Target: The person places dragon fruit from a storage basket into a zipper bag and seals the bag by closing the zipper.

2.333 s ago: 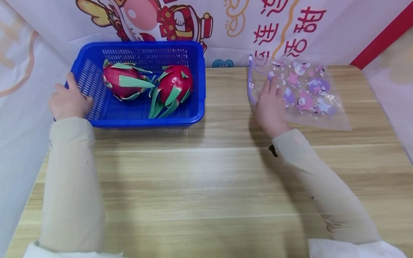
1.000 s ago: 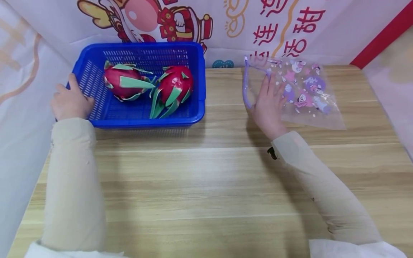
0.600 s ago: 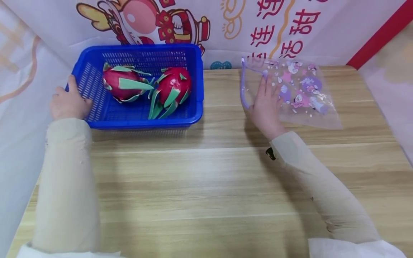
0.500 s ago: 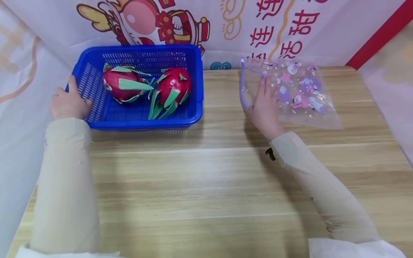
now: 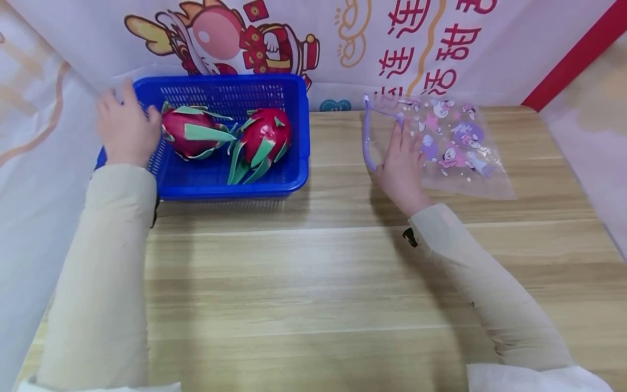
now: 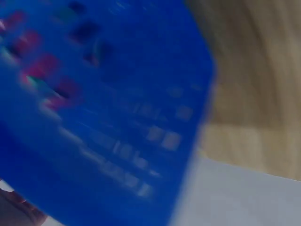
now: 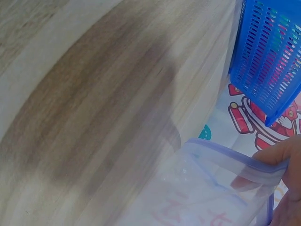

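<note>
Blue plastic basket (image 5: 230,191) at the far left corner of the table (image 5: 313,277), with two dragon fruits (image 5: 269,128) close together inside. My left hand (image 5: 128,128) is over the basket's left end, fingers spread and directed toward the far edge; whether it touches the rim, I cannot tell. My left sleeve (image 5: 100,283) lies along the table's left edge. My right hand (image 5: 403,171) pinches the purple-edged mouth of a clear printed bag (image 5: 448,155) at the far edge, right of centre; my right sleeve (image 5: 495,288) slants in from the near right.
</note>
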A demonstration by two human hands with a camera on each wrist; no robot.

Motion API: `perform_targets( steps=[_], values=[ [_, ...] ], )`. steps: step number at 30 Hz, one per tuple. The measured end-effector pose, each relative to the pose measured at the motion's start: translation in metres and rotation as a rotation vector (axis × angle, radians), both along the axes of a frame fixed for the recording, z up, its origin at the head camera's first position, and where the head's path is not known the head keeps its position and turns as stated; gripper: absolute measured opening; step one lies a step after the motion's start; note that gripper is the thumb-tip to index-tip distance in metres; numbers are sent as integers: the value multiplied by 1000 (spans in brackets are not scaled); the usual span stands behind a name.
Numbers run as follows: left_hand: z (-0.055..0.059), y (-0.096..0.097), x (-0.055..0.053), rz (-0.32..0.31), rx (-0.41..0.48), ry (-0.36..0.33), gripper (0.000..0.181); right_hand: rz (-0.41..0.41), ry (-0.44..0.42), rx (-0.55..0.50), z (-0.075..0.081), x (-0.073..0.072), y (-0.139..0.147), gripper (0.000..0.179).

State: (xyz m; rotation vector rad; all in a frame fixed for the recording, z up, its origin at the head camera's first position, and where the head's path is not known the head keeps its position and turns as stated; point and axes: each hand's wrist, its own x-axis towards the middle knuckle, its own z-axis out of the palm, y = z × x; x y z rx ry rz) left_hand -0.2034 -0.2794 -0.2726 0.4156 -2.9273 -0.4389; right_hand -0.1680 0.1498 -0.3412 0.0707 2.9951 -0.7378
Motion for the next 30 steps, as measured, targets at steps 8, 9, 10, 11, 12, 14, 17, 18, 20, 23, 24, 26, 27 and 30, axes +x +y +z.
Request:
perform_targets(
  steps=[8, 9, 10, 11, 12, 14, 17, 18, 20, 23, 24, 26, 27, 30],
  values=[
    [14, 70, -14, -165, 60, 80, 61, -8, -3, 14, -1, -1, 1, 89],
    [14, 78, -15, -192, 59, 82, 61, -10, -4, 11, -1, -1, 1, 89],
    [14, 86, -14, -223, 53, 88, 61, -12, -4, 9, -1, -1, 1, 88],
    [15, 94, -14, -250, 47, 86, 61, -12, -3, 9, -2, -2, 1, 88],
    [14, 101, -14, -284, 33, 90, 62, -13, -1, 8, -2, -2, 2, 88],
    [12, 114, -13, -348, -7, 98, 64, -12, 2, 9, -3, -2, 2, 87],
    [9, 130, -11, -416, -69, 86, 67, -8, 9, 13, -3, -2, 2, 87],
    [7, 135, -10, -435, -86, 69, 69, -7, 9, 13, -3, -2, 1, 86],
    [5, 144, -8, -468, -110, 31, 71, -6, 7, 13, -3, -2, 1, 86],
    [0, 155, -5, -505, -138, -32, 74, -6, 2, 10, -3, -2, 1, 87],
    [-1, 157, -4, -512, -147, -53, 75, -7, 2, 8, -2, -2, 0, 87],
    [-4, 161, -3, -518, -163, -92, 78, -9, 2, 10, -3, -2, 0, 87],
    [-6, 162, -3, -516, -171, -111, 79, -9, 3, 11, -3, -2, 0, 88],
    [-11, 163, -2, -500, -184, -172, 83, -7, 7, 11, -5, -2, 0, 87]
  ],
)
